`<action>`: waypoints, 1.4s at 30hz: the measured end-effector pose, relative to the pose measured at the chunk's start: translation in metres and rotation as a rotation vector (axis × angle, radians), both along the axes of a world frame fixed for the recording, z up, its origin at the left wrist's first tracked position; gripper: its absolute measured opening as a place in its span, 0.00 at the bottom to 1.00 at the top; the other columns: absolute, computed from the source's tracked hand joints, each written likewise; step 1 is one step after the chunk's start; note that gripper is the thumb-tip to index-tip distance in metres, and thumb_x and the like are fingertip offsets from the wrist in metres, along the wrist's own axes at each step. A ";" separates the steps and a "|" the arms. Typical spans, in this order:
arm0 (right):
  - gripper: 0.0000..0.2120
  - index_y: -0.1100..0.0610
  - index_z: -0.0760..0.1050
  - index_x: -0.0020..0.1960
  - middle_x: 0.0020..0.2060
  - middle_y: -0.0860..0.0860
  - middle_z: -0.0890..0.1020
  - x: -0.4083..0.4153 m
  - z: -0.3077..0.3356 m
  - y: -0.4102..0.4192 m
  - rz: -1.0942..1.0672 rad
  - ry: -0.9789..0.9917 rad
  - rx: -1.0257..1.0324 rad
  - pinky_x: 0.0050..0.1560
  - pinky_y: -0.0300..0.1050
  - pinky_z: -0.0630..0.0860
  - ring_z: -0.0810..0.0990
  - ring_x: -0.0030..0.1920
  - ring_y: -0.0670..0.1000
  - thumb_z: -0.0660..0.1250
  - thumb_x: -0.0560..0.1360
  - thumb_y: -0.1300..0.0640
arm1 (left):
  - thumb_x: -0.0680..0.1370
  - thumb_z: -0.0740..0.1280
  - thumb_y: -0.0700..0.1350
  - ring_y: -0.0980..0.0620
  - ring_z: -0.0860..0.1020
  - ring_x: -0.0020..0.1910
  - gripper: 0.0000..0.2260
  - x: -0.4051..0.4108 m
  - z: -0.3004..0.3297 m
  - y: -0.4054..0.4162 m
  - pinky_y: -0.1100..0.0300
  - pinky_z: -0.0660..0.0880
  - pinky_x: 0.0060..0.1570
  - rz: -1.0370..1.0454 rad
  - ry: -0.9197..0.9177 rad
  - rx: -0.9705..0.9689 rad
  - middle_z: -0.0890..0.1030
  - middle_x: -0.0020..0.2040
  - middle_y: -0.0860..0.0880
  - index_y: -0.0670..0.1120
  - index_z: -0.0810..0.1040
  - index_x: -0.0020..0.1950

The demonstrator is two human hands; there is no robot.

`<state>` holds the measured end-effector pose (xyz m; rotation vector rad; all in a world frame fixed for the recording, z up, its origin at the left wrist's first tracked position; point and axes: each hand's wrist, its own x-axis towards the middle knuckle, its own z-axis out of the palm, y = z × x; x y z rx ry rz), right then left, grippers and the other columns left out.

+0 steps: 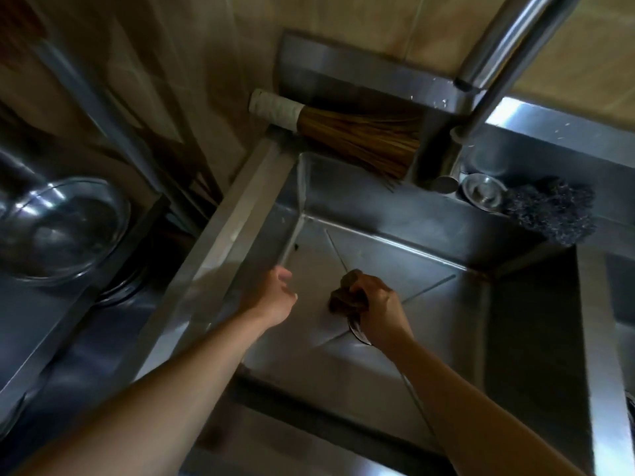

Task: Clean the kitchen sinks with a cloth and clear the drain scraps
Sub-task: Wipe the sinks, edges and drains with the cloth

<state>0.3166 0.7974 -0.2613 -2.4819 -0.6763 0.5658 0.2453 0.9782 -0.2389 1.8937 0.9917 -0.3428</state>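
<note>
Down over the round drain (pixel 359 333) of the steel sink (pixel 429 235), right hand (pixel 379 305) grips a crumpled brown cloth (pixel 347 293), left hand (pixel 278 297) loose, holding nothing.

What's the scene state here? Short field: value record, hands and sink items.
left hand: left hand over the sink floor near the left wall, fingers relaxed, holding nothing
right hand: right hand grips a brown cloth on the sink floor
drain: drain mostly hidden under the right hand
sink: steel sink, small dark speck by the left wall
back ledge: bamboo brush, steel wool, small metal cup
faucet: faucet above, no water visible
</note>
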 end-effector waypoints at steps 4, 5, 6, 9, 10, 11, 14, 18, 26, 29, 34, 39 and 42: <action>0.19 0.50 0.70 0.61 0.55 0.50 0.79 0.018 -0.019 0.037 -0.047 0.159 0.113 0.46 0.43 0.80 0.81 0.50 0.49 0.64 0.75 0.67 | 0.72 0.68 0.35 0.44 0.78 0.55 0.17 0.006 -0.028 0.009 0.55 0.75 0.55 -0.007 0.000 0.048 0.79 0.54 0.43 0.42 0.73 0.61; 0.17 0.50 0.70 0.60 0.51 0.50 0.80 0.025 -0.028 0.046 -0.046 0.172 0.135 0.44 0.40 0.79 0.81 0.47 0.47 0.62 0.76 0.67 | 0.72 0.67 0.35 0.45 0.78 0.55 0.17 0.009 -0.031 0.011 0.57 0.74 0.53 -0.016 0.003 0.063 0.79 0.54 0.44 0.42 0.73 0.61; 0.16 0.51 0.70 0.59 0.50 0.51 0.80 0.035 -0.036 0.057 -0.051 0.170 0.132 0.45 0.40 0.78 0.81 0.46 0.47 0.62 0.76 0.67 | 0.72 0.67 0.34 0.45 0.77 0.55 0.18 0.014 -0.040 0.013 0.57 0.74 0.53 -0.022 -0.005 0.067 0.79 0.55 0.45 0.42 0.73 0.62; 0.19 0.54 0.68 0.63 0.54 0.52 0.78 0.057 -0.055 0.086 -0.017 0.114 0.093 0.55 0.45 0.75 0.77 0.53 0.50 0.64 0.74 0.66 | 0.71 0.67 0.34 0.43 0.77 0.56 0.18 0.027 -0.053 0.018 0.51 0.75 0.54 -0.004 -0.035 0.058 0.80 0.55 0.43 0.40 0.74 0.61; 0.19 0.54 0.68 0.63 0.54 0.49 0.77 0.062 -0.062 0.093 0.005 0.122 0.108 0.56 0.39 0.74 0.75 0.53 0.45 0.64 0.74 0.65 | 0.70 0.67 0.36 0.42 0.78 0.54 0.17 0.030 -0.059 0.018 0.48 0.75 0.53 0.010 -0.050 0.068 0.80 0.54 0.42 0.39 0.74 0.59; 0.17 0.53 0.69 0.63 0.52 0.44 0.75 0.066 -0.072 0.099 0.029 0.113 0.127 0.54 0.30 0.72 0.73 0.49 0.39 0.64 0.75 0.64 | 0.68 0.66 0.38 0.41 0.78 0.53 0.18 0.033 -0.062 0.018 0.47 0.75 0.52 0.026 -0.063 0.080 0.80 0.53 0.42 0.39 0.75 0.58; 0.11 0.47 0.70 0.58 0.45 0.37 0.71 0.078 -0.100 0.120 0.076 0.050 0.160 0.45 0.22 0.67 0.70 0.39 0.34 0.60 0.79 0.60 | 0.70 0.65 0.38 0.47 0.76 0.50 0.19 0.034 -0.074 0.018 0.54 0.74 0.50 0.033 -0.041 0.097 0.76 0.51 0.46 0.40 0.74 0.61; 0.15 0.53 0.72 0.65 0.62 0.51 0.74 0.096 -0.137 0.151 0.178 -0.027 0.096 0.54 0.24 0.67 0.73 0.51 0.40 0.58 0.80 0.60 | 0.74 0.65 0.35 0.46 0.77 0.56 0.19 0.033 -0.090 0.025 0.59 0.72 0.52 0.026 0.006 0.104 0.78 0.57 0.45 0.43 0.72 0.64; 0.22 0.48 0.63 0.73 0.77 0.48 0.52 0.092 -0.166 0.136 0.403 -0.025 -0.179 0.73 0.54 0.60 0.49 0.77 0.54 0.59 0.79 0.57 | 0.68 0.66 0.35 0.42 0.77 0.54 0.17 0.032 -0.097 0.034 0.57 0.73 0.50 0.050 -0.005 0.068 0.77 0.49 0.45 0.40 0.75 0.57; 0.20 0.49 0.67 0.70 0.75 0.46 0.56 0.081 -0.152 0.103 0.386 -0.007 -0.297 0.70 0.52 0.65 0.50 0.76 0.53 0.60 0.79 0.57 | 0.73 0.67 0.36 0.46 0.77 0.57 0.17 0.028 -0.088 0.031 0.65 0.69 0.49 -0.084 0.088 0.154 0.78 0.57 0.46 0.43 0.75 0.62; 0.16 0.53 0.71 0.66 0.73 0.50 0.61 0.053 -0.140 0.034 0.297 0.031 -0.345 0.63 0.40 0.67 0.61 0.71 0.53 0.59 0.79 0.60 | 0.73 0.68 0.39 0.46 0.77 0.57 0.15 0.025 -0.079 0.011 0.59 0.72 0.57 -0.110 0.125 0.153 0.80 0.57 0.46 0.46 0.76 0.59; 0.19 0.53 0.70 0.64 0.68 0.55 0.70 0.037 -0.149 -0.022 0.146 0.045 -0.373 0.54 0.46 0.73 0.77 0.56 0.59 0.60 0.74 0.54 | 0.74 0.69 0.42 0.50 0.77 0.58 0.14 0.025 -0.071 -0.013 0.65 0.69 0.55 -0.176 0.117 0.138 0.80 0.58 0.48 0.47 0.76 0.60; 0.14 0.51 0.75 0.58 0.60 0.57 0.76 0.033 -0.138 -0.045 0.070 0.017 -0.479 0.52 0.47 0.74 0.77 0.50 0.57 0.58 0.75 0.52 | 0.74 0.69 0.43 0.51 0.77 0.58 0.14 0.024 -0.068 -0.022 0.67 0.67 0.51 -0.181 0.120 0.133 0.80 0.58 0.50 0.48 0.76 0.59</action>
